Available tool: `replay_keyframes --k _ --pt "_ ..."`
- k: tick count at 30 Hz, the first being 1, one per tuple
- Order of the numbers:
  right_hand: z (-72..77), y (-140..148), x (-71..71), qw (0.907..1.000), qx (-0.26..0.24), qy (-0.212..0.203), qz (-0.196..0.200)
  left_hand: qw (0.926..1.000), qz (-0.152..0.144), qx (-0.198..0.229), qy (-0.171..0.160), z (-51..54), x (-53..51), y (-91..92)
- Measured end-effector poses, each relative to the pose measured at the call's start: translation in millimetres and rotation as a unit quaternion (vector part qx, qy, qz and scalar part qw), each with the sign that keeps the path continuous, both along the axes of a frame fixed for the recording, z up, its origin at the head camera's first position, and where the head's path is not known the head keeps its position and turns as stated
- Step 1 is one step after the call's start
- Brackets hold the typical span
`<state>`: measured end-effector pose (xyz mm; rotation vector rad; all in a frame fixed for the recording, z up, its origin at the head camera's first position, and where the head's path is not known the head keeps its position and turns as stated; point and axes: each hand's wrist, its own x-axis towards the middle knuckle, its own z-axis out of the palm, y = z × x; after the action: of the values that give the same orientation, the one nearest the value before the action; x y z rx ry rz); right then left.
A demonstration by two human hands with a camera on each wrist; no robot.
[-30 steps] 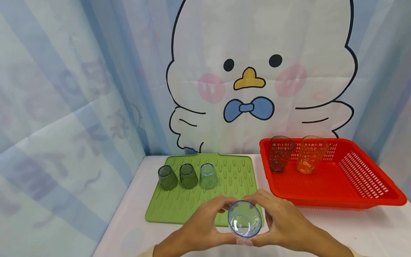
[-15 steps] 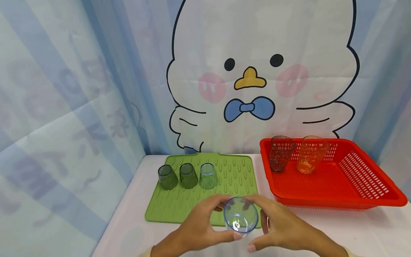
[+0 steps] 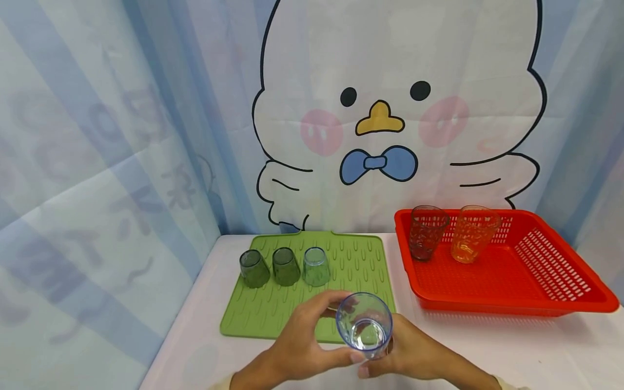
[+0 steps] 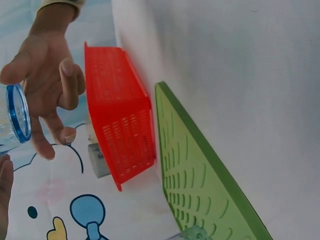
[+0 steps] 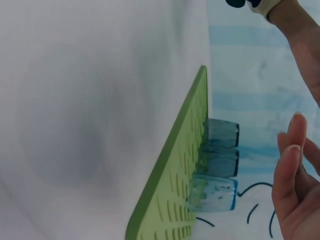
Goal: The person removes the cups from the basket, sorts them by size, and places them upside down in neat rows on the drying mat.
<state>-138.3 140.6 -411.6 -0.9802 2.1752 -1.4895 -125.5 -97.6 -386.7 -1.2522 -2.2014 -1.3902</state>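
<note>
A clear drinking glass with a blue rim is held up in front of the body, above the near edge of a green ridged mat. My left hand grips its left side between thumb and fingers. Just right of and below the glass is my right hand; in the left wrist view that hand has loosely bent, spread fingers beside the glass's blue-edged end. On the mat, narrower end up, stand two dark glasses and a pale blue glass.
A red perforated basket stands right of the mat. Inside it, toward the back left, are a dark tinted glass and an amber-looking glass. A white cloth covers the table. A printed curtain hangs behind.
Both hands were holding the glass; the right hand has let go and moved lower, under its right side. The glass has shifted slightly left and up in the left hand.
</note>
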Motion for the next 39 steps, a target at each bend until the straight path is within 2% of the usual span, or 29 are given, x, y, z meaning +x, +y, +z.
replay_keyframes --k 4,10,13,18,22,26,30,35,39 --pt "-3.0 -2.0 -0.6 0.9986 -0.046 -0.023 0.015 0.9999 -0.006 0.008 -0.010 -1.4 0.3 -0.7" --pt "-6.2 -0.3 0.4 0.9927 -0.092 -0.072 0.031 0.9984 -0.022 0.006 -0.052 -2.4 -0.2 -3.3" --pt "-8.3 2.4 0.9 0.9930 -0.095 -0.064 0.031 0.9970 -0.031 0.000 -0.071 -2.2 -0.4 -4.3" --pt "-10.9 8.1 0.3 0.9942 -0.099 -0.024 0.033 0.9926 -0.045 -0.003 -0.113 -1.7 -0.7 -5.2" --pt "-10.3 12.9 -0.3 0.9937 -0.106 -0.013 0.035 0.9906 -0.050 -0.011 -0.127 -2.5 -1.1 -6.0" --pt "-7.9 17.4 -1.4 0.9940 -0.105 -0.015 0.027 0.9915 -0.041 -0.031 -0.119 -2.4 -0.9 -7.1" --pt "-2.3 20.8 -1.9 0.9941 -0.107 -0.013 0.012 0.9879 -0.026 -0.049 -0.145 -2.0 -0.5 -8.7" --pt "7.0 24.9 -2.2 0.9955 -0.088 0.022 -0.028 0.9851 -0.013 -0.059 -0.161 -4.1 -1.1 -9.6" --pt "13.1 27.2 -3.3 0.9941 -0.091 0.048 -0.036 0.9841 -0.005 -0.064 -0.165 -5.8 -1.4 -10.4"
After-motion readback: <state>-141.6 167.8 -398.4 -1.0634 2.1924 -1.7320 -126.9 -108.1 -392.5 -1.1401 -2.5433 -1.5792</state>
